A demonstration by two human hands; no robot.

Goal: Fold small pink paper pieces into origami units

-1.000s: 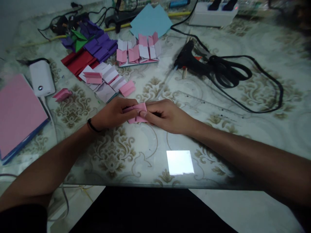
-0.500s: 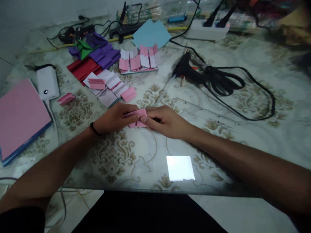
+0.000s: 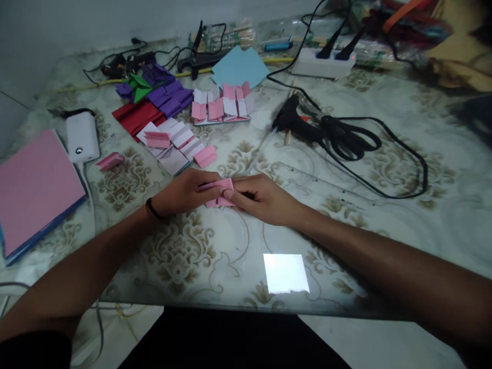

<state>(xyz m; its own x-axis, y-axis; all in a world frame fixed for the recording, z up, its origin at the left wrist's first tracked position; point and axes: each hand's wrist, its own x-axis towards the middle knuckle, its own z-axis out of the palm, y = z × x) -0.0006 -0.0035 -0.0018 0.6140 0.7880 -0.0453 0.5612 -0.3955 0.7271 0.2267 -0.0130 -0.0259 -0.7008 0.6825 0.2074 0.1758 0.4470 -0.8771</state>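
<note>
A small piece of folded pink paper (image 3: 226, 199) is held between both hands above the patterned table. My left hand (image 3: 188, 190) grips its left side, thumb across the front and fingers behind. From the other side my right hand (image 3: 265, 199) pinches it, the two thumb tips close together at its middle. The fingers partly hide the folds. Just beyond my left hand lie white and pink folded paper pieces (image 3: 179, 139). A loose folded pink strip (image 3: 110, 161) rests farther left.
A black glue gun (image 3: 298, 119) with a coiled cord lies at right, near a clear ruler (image 3: 326, 180). Pink sheets (image 3: 38, 184) and a white power bank (image 3: 82, 136) are at left. Behind are purple folded papers (image 3: 171, 97), blue sheets (image 3: 240, 65) and a power strip (image 3: 323, 64).
The view has shifted slightly, so the table and its things sit a little lower in the picture. Both hands keep their hold on the folded pink paper, thumbs nearly unmoved.
</note>
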